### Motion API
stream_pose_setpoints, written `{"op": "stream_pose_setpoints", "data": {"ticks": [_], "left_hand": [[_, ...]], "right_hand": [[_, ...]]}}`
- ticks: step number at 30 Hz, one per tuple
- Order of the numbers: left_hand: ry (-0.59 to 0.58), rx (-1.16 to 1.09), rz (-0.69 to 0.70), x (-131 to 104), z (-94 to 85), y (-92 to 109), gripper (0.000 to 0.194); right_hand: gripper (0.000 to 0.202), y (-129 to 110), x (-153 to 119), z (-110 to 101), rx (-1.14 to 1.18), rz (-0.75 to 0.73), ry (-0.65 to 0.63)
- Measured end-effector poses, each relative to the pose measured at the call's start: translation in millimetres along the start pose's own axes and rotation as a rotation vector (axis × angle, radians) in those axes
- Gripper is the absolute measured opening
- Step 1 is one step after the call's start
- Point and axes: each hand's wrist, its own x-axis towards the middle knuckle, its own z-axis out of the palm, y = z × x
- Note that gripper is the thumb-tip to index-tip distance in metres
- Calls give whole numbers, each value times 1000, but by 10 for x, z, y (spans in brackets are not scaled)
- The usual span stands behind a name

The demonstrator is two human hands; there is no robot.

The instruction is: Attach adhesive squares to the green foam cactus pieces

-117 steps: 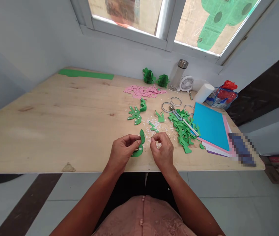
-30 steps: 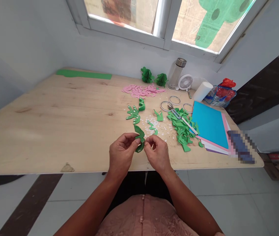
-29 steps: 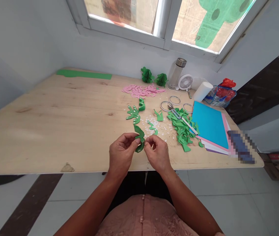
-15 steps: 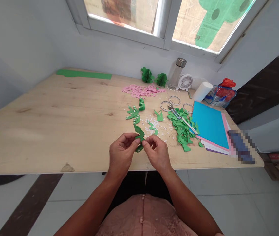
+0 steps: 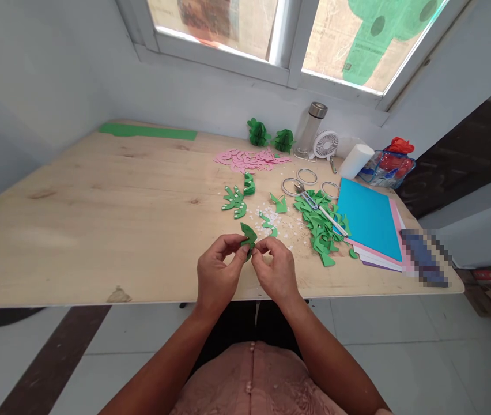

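Above the front edge of the table, my left hand [image 5: 218, 268] pinches a curved green paper cut-out [image 5: 249, 233] between thumb and fingers. My right hand [image 5: 275, 268] is closed too, its thumb and forefinger pressed together at the cut-out's right edge. Fingers cover the lower part of the paper. Just beyond lie green cut-outs with small white squares [image 5: 233, 200] on them, a small green stack [image 5: 249, 184] and a single wavy green piece [image 5: 267, 223]. White paper bits [image 5: 275, 216] are scattered around that piece.
Right of my hands are a heap of green scraps [image 5: 321, 225], scissors [image 5: 308, 196], tape rolls [image 5: 306, 176] and coloured sheets [image 5: 369, 216]. Farther back are pink cut-outs [image 5: 252, 158], green folded-paper shapes [image 5: 258, 132], a bottle [image 5: 312, 127] and a fan [image 5: 326, 144]. A green strip [image 5: 150, 131] lies back left.
The green cut-out has turned and shifted slightly right in my left hand, and less of its lower end shows. My left hand has moved a little right; my right hand stays close beside it.
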Motion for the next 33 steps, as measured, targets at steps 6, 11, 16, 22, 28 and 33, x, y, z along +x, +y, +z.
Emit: {"op": "stream_pose_setpoints", "data": {"ticks": [6,11,16,22,28,33], "left_hand": [[20,86,77,12,5,-36,13],[13,51,62,39,6,-66,13],[9,52,32,48,6,-83,14],[15,-14,-34,74,23,-66,13],[6,-371,-332,192,6,-8,22],[7,-484,-472,261,-44,13,29]], "right_hand": [[10,-8,15,3,-33,-25,57],[10,4,19,16,-7,-33,52],[10,17,34,40,-25,-24,47],[11,39,64,67,-22,-19,51],[11,85,102,43,146,25,11],[11,178,97,-35,175,62,-19]]}}
